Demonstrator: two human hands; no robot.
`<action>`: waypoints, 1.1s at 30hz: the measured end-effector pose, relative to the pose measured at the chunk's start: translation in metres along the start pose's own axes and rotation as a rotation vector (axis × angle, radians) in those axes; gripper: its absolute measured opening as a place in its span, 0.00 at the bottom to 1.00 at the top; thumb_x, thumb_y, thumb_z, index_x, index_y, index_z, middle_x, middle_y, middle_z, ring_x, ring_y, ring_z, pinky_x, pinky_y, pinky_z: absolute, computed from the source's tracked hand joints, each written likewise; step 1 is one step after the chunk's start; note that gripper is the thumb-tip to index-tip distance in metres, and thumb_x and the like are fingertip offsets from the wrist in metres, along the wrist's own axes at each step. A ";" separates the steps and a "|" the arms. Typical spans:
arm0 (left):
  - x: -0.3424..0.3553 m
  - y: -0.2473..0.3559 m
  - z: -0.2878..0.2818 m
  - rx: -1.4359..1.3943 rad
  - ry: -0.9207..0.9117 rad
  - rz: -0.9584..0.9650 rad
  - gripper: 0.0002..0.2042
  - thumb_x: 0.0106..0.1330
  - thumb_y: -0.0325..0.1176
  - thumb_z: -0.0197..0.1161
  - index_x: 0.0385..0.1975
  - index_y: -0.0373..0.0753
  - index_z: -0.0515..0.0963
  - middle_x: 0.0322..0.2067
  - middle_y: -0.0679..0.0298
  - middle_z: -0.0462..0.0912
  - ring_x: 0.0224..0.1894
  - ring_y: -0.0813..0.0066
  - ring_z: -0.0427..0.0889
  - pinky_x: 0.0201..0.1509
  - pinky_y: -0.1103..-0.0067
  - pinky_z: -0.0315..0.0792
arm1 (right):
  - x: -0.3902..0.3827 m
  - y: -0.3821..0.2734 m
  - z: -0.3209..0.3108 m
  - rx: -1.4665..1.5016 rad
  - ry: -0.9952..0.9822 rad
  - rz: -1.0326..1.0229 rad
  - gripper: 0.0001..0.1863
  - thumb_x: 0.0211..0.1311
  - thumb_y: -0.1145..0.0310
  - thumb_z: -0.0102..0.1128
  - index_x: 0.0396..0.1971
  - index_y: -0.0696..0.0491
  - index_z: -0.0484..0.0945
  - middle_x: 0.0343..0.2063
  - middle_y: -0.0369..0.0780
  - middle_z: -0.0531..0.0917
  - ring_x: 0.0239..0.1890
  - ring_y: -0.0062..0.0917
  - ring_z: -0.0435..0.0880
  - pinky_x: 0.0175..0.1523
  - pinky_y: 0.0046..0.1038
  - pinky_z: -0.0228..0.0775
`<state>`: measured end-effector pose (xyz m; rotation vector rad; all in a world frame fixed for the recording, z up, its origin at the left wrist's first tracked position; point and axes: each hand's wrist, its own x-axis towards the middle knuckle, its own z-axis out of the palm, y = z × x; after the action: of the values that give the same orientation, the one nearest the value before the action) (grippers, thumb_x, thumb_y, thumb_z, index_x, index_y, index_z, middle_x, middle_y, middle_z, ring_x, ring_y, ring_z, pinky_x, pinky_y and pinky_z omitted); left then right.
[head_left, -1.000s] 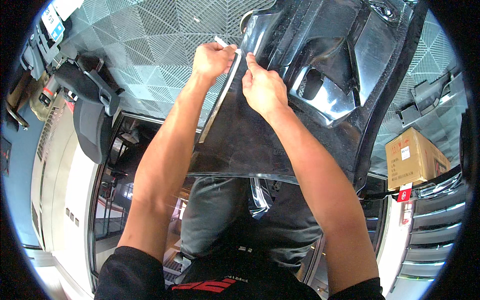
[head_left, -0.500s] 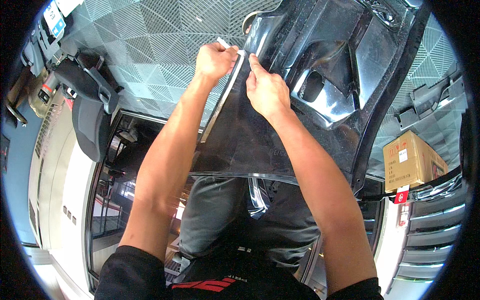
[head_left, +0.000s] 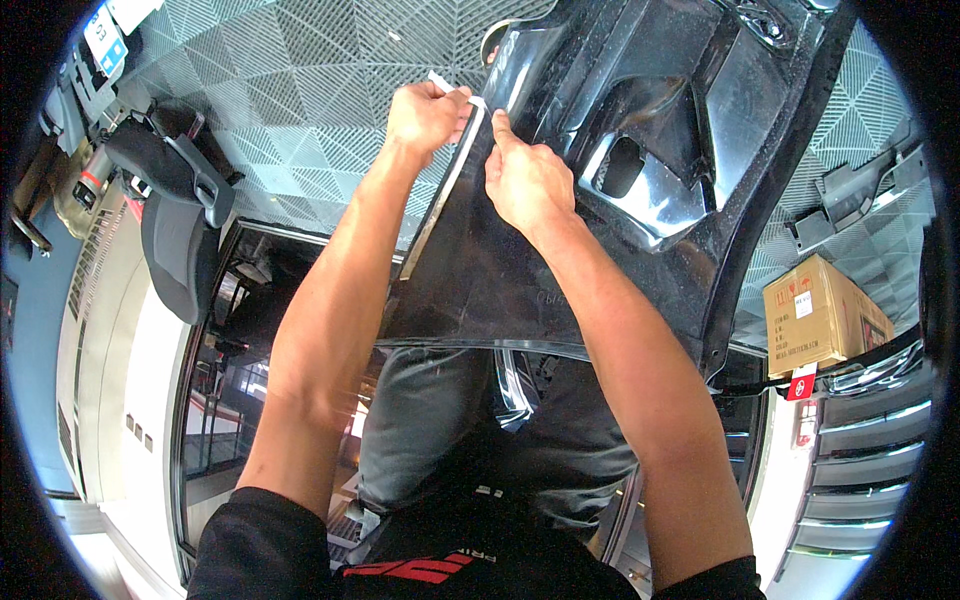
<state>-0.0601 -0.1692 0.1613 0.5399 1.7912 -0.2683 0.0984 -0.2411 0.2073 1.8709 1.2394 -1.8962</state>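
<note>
Far left, a black chair (head_left: pixel 180 235) stands beyond your arm, on the patterned floor's edge. Your left hand (head_left: pixel 430 122) is in a closed pinch, thumb and fingertips together on a thin white strip (head_left: pixel 477 103); forearm runs up from the lower edge, leaning right, knuckles upward. Strip's short free end pokes out past your fist, pointing up and left. It bends at your fingertips, then a long pale run follows the left edge of the glossy black panel (head_left: pixel 460 310); that long axis slants from lower left to upper right. Panel lies in front of your legs, its near edge above your knees, and has a dark oval opening. Your right hand (head_left: pixel 532 185) has its index finger extended up and left, tip at the panel just beside the strip; other fingers curl under. Can't tell whether it grips anything. Forearm slants up and left. Far right, a cardboard box (head_left: pixel 815 315) sits upright, contents hidden, with a red tag (head_left: pixel 802 383) at its lower edge.
</note>
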 end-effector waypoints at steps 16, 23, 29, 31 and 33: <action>-0.006 0.003 -0.001 -0.045 -0.023 0.008 0.17 0.75 0.40 0.67 0.43 0.28 0.81 0.39 0.56 0.89 0.38 0.71 0.88 0.40 0.74 0.85 | -0.006 0.003 -0.002 -0.082 -0.061 -0.022 0.31 0.71 0.60 0.56 0.73 0.48 0.71 0.33 0.51 0.90 0.39 0.46 0.92 0.47 0.48 0.84; -0.010 0.003 0.000 0.059 0.052 0.124 0.13 0.72 0.35 0.69 0.37 0.27 0.83 0.31 0.57 0.90 0.31 0.75 0.87 0.34 0.77 0.83 | -0.013 0.014 -0.015 0.222 0.113 -0.016 0.27 0.76 0.55 0.48 0.71 0.44 0.73 0.38 0.55 0.89 0.41 0.54 0.89 0.53 0.53 0.80; -0.011 0.009 -0.001 0.064 0.023 0.128 0.16 0.72 0.36 0.70 0.42 0.25 0.82 0.35 0.55 0.89 0.37 0.70 0.90 0.40 0.76 0.86 | 0.000 0.017 -0.002 0.164 0.053 0.024 0.26 0.80 0.52 0.46 0.73 0.38 0.71 0.36 0.55 0.89 0.40 0.54 0.89 0.52 0.53 0.80; -0.013 0.009 0.000 0.029 0.015 0.103 0.17 0.72 0.37 0.70 0.42 0.24 0.81 0.37 0.53 0.90 0.39 0.69 0.90 0.42 0.76 0.87 | 0.002 0.017 0.000 0.157 0.051 0.015 0.26 0.79 0.52 0.46 0.73 0.37 0.71 0.35 0.54 0.89 0.40 0.54 0.89 0.52 0.54 0.80; -0.011 0.007 -0.002 0.040 0.010 0.109 0.18 0.72 0.37 0.70 0.43 0.24 0.81 0.38 0.52 0.89 0.40 0.67 0.91 0.43 0.75 0.87 | 0.003 0.018 0.004 0.141 0.062 -0.002 0.26 0.79 0.52 0.46 0.73 0.36 0.71 0.34 0.54 0.89 0.39 0.54 0.89 0.51 0.54 0.80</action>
<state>-0.0562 -0.1647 0.1729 0.6668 1.7628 -0.2268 0.1064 -0.2536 0.1965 2.0130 1.1534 -1.9888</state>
